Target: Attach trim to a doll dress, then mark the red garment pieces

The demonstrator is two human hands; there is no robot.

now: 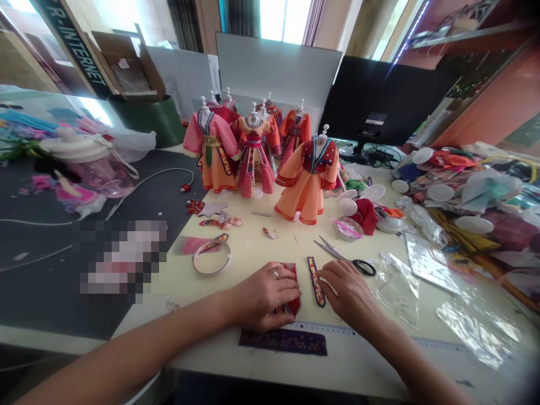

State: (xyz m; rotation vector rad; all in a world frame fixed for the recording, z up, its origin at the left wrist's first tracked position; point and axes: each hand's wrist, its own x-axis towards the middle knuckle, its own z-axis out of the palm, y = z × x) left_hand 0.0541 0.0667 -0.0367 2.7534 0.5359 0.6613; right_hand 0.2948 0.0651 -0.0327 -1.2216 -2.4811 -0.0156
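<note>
My left hand [264, 295] rests on the cream table [253, 242], fingers curled down on a small red fabric piece [293, 304] with patterned trim. My right hand [348, 289] lies just right of it, fingertips touching a narrow patterned ribbon strip [316, 281]. A dark purple fabric rectangle [282, 341] lies near the table's front edge below both hands. Black-handled scissors [346, 256] lie just beyond my right hand.
Several doll dresses on small stands [306, 180] stand at mid-table. A tape ring [211, 257] lies left of my hands. Clear plastic bags [422, 270], white discs and fabric scraps crowd the right. A pink bottle [97, 166] and cables sit on the dark mat at left.
</note>
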